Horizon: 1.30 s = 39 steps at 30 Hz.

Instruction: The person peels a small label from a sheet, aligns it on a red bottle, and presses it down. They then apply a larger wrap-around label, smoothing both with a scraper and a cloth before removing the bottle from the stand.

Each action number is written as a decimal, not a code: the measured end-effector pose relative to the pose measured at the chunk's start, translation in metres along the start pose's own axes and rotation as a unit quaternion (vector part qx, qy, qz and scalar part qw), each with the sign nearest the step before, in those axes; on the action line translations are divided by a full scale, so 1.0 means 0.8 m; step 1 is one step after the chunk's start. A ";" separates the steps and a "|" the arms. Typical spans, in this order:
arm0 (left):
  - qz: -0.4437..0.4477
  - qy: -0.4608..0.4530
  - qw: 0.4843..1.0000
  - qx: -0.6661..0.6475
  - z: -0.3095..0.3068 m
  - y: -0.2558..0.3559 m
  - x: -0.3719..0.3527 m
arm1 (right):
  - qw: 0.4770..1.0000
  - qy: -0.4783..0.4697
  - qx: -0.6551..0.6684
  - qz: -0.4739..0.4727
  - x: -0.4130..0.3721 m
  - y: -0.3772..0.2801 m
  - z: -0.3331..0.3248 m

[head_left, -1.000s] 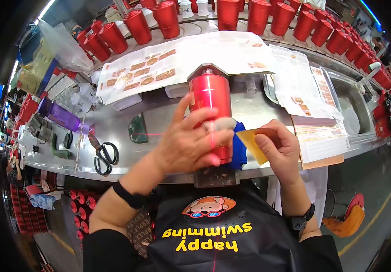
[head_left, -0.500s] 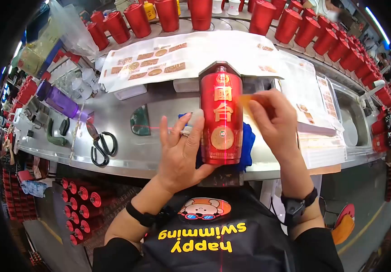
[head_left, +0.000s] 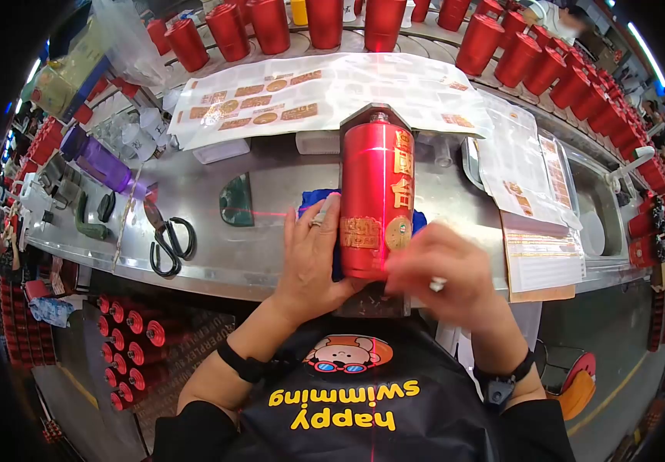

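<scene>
A red bottle (head_left: 367, 181) with gold characters and a round gold emblem lies in a dark holder (head_left: 371, 113), its neck pointing away from me. My left hand (head_left: 305, 254) cups its lower left side, fingers along the wall and thumb by the base. A pale cover sits on one fingertip. My right hand (head_left: 448, 269) is curled at the bottle's lower right edge, blurred by motion. A small white bit (head_left: 437, 284) shows at its fingers; anything pinched inside is hidden. Under the bottle is a blue cloth (head_left: 317, 198).
Label sheets (head_left: 251, 100) lie behind the bottle, more sheets (head_left: 521, 154) to the right beside a sink (head_left: 614, 223). Black scissors (head_left: 169, 235), a dark green piece (head_left: 236, 200) and a purple bottle (head_left: 97, 160) are on the left. Red bottles (head_left: 325, 27) line the back.
The red bottle has rolled to the right, bringing a gold label panel into view. My right hand has moved down from the upper right side; the yellow-orange piece it pinched no longer shows.
</scene>
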<state>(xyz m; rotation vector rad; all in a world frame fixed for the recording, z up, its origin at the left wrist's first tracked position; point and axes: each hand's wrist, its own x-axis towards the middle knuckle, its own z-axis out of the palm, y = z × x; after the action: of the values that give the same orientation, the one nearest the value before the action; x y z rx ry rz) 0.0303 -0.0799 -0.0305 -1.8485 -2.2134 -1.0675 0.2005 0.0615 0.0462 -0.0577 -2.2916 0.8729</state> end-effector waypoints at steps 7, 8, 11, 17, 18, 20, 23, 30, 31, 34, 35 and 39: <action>0.029 -0.001 0.998 0.047 -0.012 0.005 0.006 | 0.996 -0.072 0.051 -0.031 -0.003 -0.003 -0.003; 0.027 -0.001 0.999 0.047 -0.013 0.006 0.006 | 1.000 -0.020 -0.014 -0.010 -0.006 0.007 -0.001; 0.035 0.017 0.998 0.048 -0.016 0.007 0.006 | 0.998 -0.048 0.020 0.023 -0.003 0.002 -0.007; 0.050 0.023 0.997 0.054 -0.021 0.014 0.011 | 0.975 0.139 -0.147 0.095 0.019 0.031 0.000; 0.055 0.024 0.996 0.064 -0.023 0.013 0.011 | 0.986 0.096 -0.134 0.038 0.017 0.025 0.001; 0.066 0.025 0.994 0.078 -0.026 0.015 0.014 | 0.992 0.021 -0.105 -0.069 0.010 0.008 0.005; 0.072 0.032 0.993 0.091 -0.026 0.016 0.015 | 0.999 -0.036 0.011 -0.024 0.003 0.001 -0.003; -0.007 0.015 1.000 -0.027 0.001 0.005 0.007 | 0.996 -0.047 0.015 -0.075 -0.004 -0.006 0.001; -0.002 0.014 1.000 -0.015 -0.001 0.006 0.009 | 0.996 0.027 -0.067 -0.052 -0.006 0.006 0.002; 0.017 0.007 1.000 0.021 -0.012 0.006 0.011 | 0.998 -0.026 -0.053 -0.021 -0.001 0.003 -0.004; 0.023 -0.001 0.999 0.031 -0.014 0.007 0.010 | 0.996 -0.079 0.036 -0.021 0.000 -0.009 -0.006; 0.039 0.009 0.998 0.057 -0.019 0.015 0.014 | 0.988 0.013 0.036 0.148 0.017 0.022 -0.005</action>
<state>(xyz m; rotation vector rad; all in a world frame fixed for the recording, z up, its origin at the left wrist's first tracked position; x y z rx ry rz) 0.0322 -0.0785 -0.0087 -1.8543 -2.1244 -0.9200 0.1889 0.0811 0.0458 -0.3837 -2.2579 1.0965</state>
